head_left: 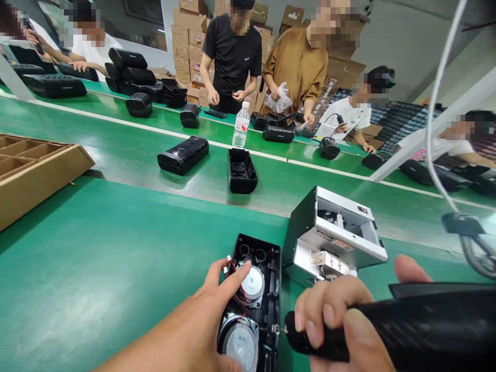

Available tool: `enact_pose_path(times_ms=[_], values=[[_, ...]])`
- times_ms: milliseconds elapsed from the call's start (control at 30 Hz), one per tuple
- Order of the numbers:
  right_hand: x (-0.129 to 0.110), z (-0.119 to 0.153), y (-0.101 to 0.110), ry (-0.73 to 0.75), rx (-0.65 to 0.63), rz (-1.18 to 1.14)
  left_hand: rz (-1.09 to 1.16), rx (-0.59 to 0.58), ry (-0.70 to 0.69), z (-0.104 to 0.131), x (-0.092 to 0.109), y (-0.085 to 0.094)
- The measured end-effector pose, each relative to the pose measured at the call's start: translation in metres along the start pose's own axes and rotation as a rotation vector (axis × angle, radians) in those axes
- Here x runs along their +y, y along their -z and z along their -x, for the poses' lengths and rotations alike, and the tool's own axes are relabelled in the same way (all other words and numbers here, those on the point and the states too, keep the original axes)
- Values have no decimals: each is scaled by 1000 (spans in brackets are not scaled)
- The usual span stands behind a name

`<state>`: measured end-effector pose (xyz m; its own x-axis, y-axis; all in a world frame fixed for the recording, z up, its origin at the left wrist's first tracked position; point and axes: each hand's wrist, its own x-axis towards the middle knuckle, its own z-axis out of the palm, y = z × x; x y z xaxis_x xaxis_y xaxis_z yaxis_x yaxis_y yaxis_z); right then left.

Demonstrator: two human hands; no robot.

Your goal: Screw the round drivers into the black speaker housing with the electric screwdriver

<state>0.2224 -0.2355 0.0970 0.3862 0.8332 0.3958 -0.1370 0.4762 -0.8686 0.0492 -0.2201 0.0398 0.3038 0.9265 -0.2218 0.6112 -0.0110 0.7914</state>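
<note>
An open black speaker housing (267, 263) lies on the green belt (116, 258) in front of me, with two round silver drivers (251, 283) and red and black wires (234, 268) inside. My left hand (211, 315) rests on the housing's left side, fingers spread beside the wires and upper driver. My right hand (337, 323) grips a black electric screwdriver (406, 320), its tip (277, 328) at the housing's right edge. A silver screw feeder (333, 235) stands just right of the housing.
Two black housings (182, 154) (241, 170) lie further up the belt by a water bottle (242, 124). A cardboard divider tray (34, 165) sits at left. Several people work on the far side, with stacked black speakers (132, 75) and cardboard boxes (189, 31). A white cable (432, 124) hangs at right.
</note>
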Motion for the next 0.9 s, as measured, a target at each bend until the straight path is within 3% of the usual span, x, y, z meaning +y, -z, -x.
enact_pose_path(times_ms=[67, 133, 333, 533, 700, 900], values=[[-2, 5, -10, -52, 92, -46, -7, 13, 19, 0, 3, -2], [1, 7, -8, -66, 121, -54, -11, 18, 35, 0, 5, -3], [23, 0, 15, 41, -44, -87, -5, 4, -4, 1, 2, 0], [25, 6, 10, 46, -75, -50, -4, -21, -34, 1, 2, 4], [29, 8, 8, 41, -176, -83, -28, -2, -76, 2, 2, 3], [27, 15, 0, -14, -68, -19, -75, 43, -125, 3, 2, 3]])
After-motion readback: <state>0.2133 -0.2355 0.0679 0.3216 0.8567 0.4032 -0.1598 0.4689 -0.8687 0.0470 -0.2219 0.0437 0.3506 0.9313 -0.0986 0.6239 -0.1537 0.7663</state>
